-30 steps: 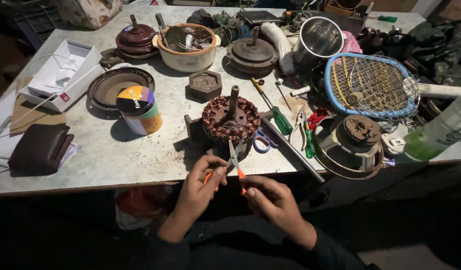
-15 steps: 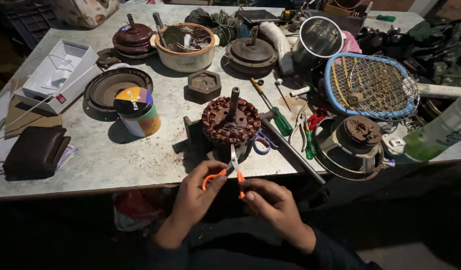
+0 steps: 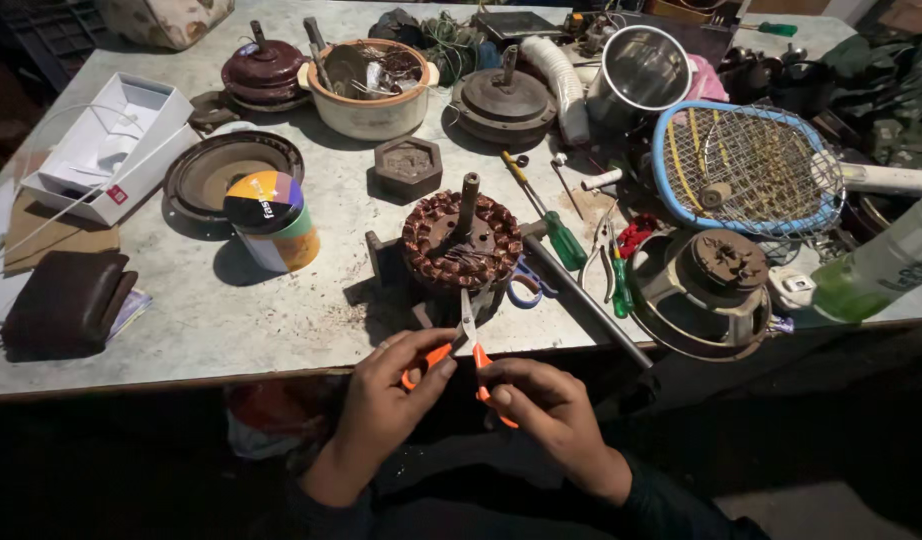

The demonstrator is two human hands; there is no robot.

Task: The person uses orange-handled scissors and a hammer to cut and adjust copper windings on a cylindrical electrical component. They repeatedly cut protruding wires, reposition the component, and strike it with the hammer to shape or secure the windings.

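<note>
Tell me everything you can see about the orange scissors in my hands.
The scissors are small, with orange plastic-looking handles and short silvery metal blades. They point away from the person, tips up toward the copper-wound motor stator on the table edge. The handle loops spread apart toward the person. The left hand grips the left loop; the right hand holds the right one. Whether the tips touch the stator cannot be told.
</note>
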